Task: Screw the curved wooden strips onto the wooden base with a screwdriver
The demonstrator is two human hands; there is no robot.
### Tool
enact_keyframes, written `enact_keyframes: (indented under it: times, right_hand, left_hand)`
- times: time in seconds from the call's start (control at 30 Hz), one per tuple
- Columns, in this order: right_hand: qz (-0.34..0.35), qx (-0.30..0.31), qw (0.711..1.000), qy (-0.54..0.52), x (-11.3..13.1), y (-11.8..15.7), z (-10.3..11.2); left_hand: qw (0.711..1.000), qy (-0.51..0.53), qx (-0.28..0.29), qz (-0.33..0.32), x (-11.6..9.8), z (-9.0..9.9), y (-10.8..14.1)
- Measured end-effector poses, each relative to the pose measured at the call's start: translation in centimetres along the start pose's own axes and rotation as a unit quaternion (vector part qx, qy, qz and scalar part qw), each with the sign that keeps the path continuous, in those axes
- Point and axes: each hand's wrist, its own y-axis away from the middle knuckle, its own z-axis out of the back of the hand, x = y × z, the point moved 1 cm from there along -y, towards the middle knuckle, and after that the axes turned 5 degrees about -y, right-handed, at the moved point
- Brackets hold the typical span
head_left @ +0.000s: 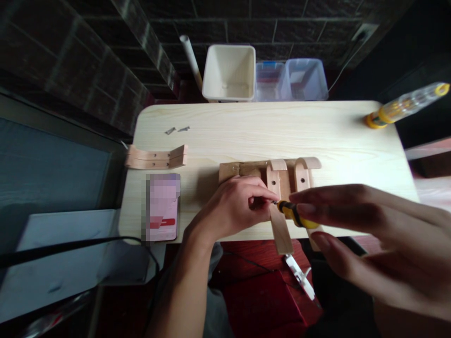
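My right hand [369,230] holds a yellow and black screwdriver [298,215] by its handle between thumb and fingers, tip pointing left. Close to that tip, the thumb and index finger of my left hand [239,197] are pinched together over a curved wooden hook [282,232]. What lies between them is too small and covered to name. A second curved wooden hook [303,176] stands beside the first, partly behind my right hand. Each shows a dark hole in its upper part. Both lie across a brown wooden board [227,171], which my left hand partly covers.
Two slotted wooden pieces [158,157] lie side by side at the table's left, with small screws [171,131] behind them. A phone [164,206] rests near the front edge. A clear-and-yellow tube [405,108] stands at right. A cream bin [229,72] and clear boxes [306,77] are beyond the table [282,126].
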Motion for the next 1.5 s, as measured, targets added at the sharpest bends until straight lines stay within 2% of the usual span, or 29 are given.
enact_keyframes:
  times: [0.27, 0.47, 0.6, 0.8, 0.93, 1.13, 1.23, 1.5]
  right_hand:
    - [-0.013, 0.023, 1.0, 0.016, 0.42, -0.36, -0.22]
    - [0.031, 0.038, 0.998, 0.047, 0.38, -0.03, -0.04]
    - [0.036, 0.06, 0.997, 0.045, 0.29, 0.11, 0.13]
    - [0.029, 0.025, 0.998, 0.056, -0.04, -0.21, -0.27]
    - [0.054, 0.036, 0.997, 0.044, -0.08, -0.31, -0.54]
    - [0.029, 0.029, 0.998, 0.044, 0.06, -0.34, -0.45]
    - [0.035, 0.045, 0.996, 0.062, 0.06, -0.21, -0.33]
    - [0.035, 0.037, 0.997, 0.06, -0.38, -0.31, -0.64]
  left_hand:
    - [1.0, 0.001, 0.006, -0.002, 0.26, -0.14, 0.13]
    - [1.0, 0.0, 0.001, -0.005, 0.35, -0.17, 0.13]
    - [1.0, 0.005, 0.009, -0.003, 0.16, -0.02, 0.03]
    - [1.0, 0.007, 0.006, -0.007, 0.09, 0.07, 0.03]
    - [1.0, 0.005, 0.005, -0.01, 0.23, -0.1, 0.06]
    - [1.0, 0.005, 0.006, -0.013, 0.34, -0.11, 0.07]
    - [1.0, 0.002, 0.013, -0.008, 0.28, -0.03, 0.05]
    - [1.0, 0.005, 0.001, -0.015, 0.26, -0.09, 0.03]
